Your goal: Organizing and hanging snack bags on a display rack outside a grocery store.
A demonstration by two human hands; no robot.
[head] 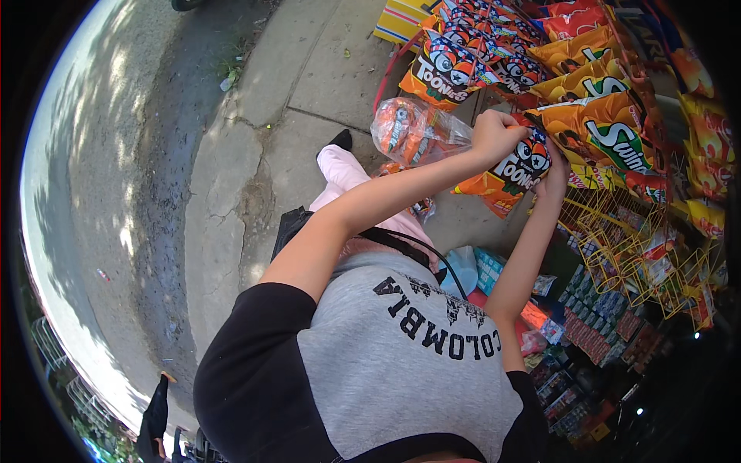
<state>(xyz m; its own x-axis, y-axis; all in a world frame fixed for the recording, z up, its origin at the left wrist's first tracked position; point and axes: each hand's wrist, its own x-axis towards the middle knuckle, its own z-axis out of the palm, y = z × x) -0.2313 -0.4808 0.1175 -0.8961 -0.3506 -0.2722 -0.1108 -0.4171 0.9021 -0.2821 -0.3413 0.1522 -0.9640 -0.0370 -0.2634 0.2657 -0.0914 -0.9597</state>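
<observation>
My left hand [496,138] pinches the upper edge of a Toonies snack bag [516,168], orange with a printed face. My right hand [554,172] grips the same bag along its right side, partly hidden behind it. Orange foil shows below the bag's front, perhaps part of a second pack. Close by on the right hangs a yellow-orange Swing snack bag [608,132]. More Toonies bags [444,70] hang in a cluster above my hands. A clear plastic bag [419,132] of orange packs lies beyond my left forearm; whether it touches my wrist I cannot tell.
A yellow wire rack [625,243] with small packs stands at right, over rows of small boxes [602,324]. A blue plastic bag [460,269] is near my right elbow. Cracked concrete pavement [255,150] runs to the road [104,191], where a person in dark clothes [153,414] shows.
</observation>
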